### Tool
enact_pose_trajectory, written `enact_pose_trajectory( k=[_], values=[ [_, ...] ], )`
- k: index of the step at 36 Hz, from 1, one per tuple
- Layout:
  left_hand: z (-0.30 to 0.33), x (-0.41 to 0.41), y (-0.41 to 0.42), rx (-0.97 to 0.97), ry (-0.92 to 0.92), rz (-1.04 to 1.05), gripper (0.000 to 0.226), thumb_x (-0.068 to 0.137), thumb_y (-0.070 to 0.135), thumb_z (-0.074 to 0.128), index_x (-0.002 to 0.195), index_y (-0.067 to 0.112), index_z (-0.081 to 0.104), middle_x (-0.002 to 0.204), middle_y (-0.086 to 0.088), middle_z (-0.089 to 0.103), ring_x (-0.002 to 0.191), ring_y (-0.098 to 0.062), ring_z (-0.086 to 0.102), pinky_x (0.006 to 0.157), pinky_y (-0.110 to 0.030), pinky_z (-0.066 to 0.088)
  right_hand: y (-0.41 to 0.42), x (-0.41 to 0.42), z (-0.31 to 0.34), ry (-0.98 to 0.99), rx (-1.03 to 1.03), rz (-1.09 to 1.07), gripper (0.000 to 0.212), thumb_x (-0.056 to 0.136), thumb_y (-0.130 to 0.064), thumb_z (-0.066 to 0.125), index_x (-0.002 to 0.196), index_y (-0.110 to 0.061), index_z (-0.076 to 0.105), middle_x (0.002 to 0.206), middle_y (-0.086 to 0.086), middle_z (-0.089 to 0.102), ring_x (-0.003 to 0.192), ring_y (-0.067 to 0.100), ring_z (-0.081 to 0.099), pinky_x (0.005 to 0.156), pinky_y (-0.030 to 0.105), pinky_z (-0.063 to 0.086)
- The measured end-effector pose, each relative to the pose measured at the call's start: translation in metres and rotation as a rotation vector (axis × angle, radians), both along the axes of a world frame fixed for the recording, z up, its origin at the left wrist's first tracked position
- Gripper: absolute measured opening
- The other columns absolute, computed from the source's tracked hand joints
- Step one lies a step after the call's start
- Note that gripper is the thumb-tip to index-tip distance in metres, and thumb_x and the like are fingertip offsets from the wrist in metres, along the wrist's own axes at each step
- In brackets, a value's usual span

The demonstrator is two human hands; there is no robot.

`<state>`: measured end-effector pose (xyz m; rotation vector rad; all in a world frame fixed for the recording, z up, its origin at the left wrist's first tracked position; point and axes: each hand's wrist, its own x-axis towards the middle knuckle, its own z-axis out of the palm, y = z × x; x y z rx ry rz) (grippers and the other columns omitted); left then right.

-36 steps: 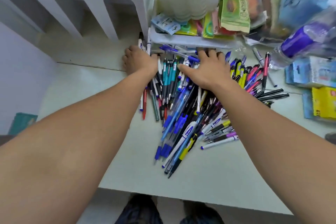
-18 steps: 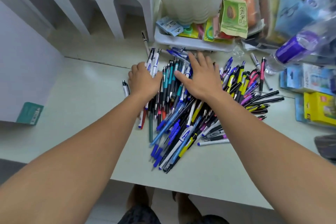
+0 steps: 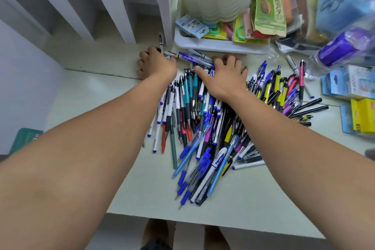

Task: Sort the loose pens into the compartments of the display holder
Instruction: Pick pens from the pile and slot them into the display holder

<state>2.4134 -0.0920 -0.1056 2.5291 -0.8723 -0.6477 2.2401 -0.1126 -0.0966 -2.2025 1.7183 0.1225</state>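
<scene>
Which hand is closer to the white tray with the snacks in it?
The right hand. It rests on the far end of the pen pile, just in front of the white tray. The left hand is off to the tray's left, near the white display holder.

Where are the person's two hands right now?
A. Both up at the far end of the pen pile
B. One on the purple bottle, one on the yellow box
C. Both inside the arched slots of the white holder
A: the left hand and right hand both rest at the far end of the pen pile, below the white holder.
</scene>
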Motion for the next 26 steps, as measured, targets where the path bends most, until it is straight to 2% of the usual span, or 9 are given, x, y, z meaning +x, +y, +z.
enact_pose_trajectory(
  k=[6, 12, 16, 18, 22, 26],
  values=[
    [-0.005, 0.002, 0.013, 0.021, -0.085, -0.108, 0.044, 0.104, 0.035, 0.048, 0.140, 0.009, 0.044, 0.149, -0.012, 0.040, 0.137, -0.033, 0.037, 0.109, -0.043, 0.030, 0.027, -0.006, -0.006, -0.091, -0.076, 0.052, 0.050, 0.105, -0.057, 0.029, 0.136, -0.024, 0.051, 0.139, 0.006, 0.046, 0.136, 0.031, 0.039, 0.119, 0.062, 0.014],
    [-0.008, 0.011, 0.039, 0.035, -0.095, -0.209, 0.036, 0.101, 0.020, 0.046, 0.133, 0.005, 0.050, 0.144, -0.016, 0.042, 0.133, -0.037, 0.039, 0.108, -0.043, 0.032, 0.044, -0.009, -0.004, -0.076, -0.110, 0.030, 0.044, 0.107, -0.052, 0.031, 0.128, -0.022, 0.055, 0.128, 0.006, 0.052, 0.130, 0.031, 0.044, 0.121, 0.064, 0.009],
    [-0.006, 0.012, 0.057, -0.042, -0.035, -0.269, 0.039, 0.096, 0.007, 0.050, 0.135, 0.011, 0.049, 0.142, -0.013, 0.046, 0.130, -0.034, 0.041, 0.105, -0.038, 0.034, 0.043, -0.008, 0.003, -0.044, -0.087, 0.065, 0.042, 0.108, -0.048, 0.034, 0.134, -0.022, 0.053, 0.130, 0.007, 0.051, 0.131, 0.030, 0.043, 0.120, 0.063, 0.008],
    [-0.005, 0.014, 0.064, -0.092, 0.035, -0.277, 0.039, 0.095, 0.007, 0.053, 0.133, 0.011, 0.048, 0.138, -0.012, 0.050, 0.127, -0.032, 0.045, 0.101, -0.036, 0.036, 0.038, -0.005, 0.008, -0.005, -0.086, 0.131, 0.037, 0.107, -0.042, 0.039, 0.132, -0.019, 0.054, 0.130, 0.008, 0.052, 0.130, 0.030, 0.043, 0.121, 0.064, 0.010],
    [0.001, 0.020, 0.066, -0.122, 0.137, -0.287, 0.045, 0.097, 0.015, 0.059, 0.138, 0.010, 0.044, 0.140, -0.011, 0.053, 0.128, -0.031, 0.049, 0.105, -0.039, 0.042, 0.027, 0.005, 0.014, 0.059, -0.050, 0.229, 0.027, 0.105, -0.027, 0.049, 0.128, -0.014, 0.057, 0.132, 0.011, 0.051, 0.132, 0.032, 0.042, 0.121, 0.065, 0.012],
    [0.001, 0.029, 0.053, -0.091, 0.144, -0.300, 0.048, 0.094, 0.018, 0.063, 0.139, 0.009, 0.047, 0.136, -0.011, 0.055, 0.123, -0.031, 0.053, 0.103, -0.042, 0.046, 0.029, 0.007, 0.015, 0.054, -0.183, 0.266, 0.023, 0.097, -0.009, 0.056, 0.119, -0.014, 0.056, 0.121, 0.008, 0.054, 0.122, 0.030, 0.047, 0.123, 0.063, 0.012]
  ],
)
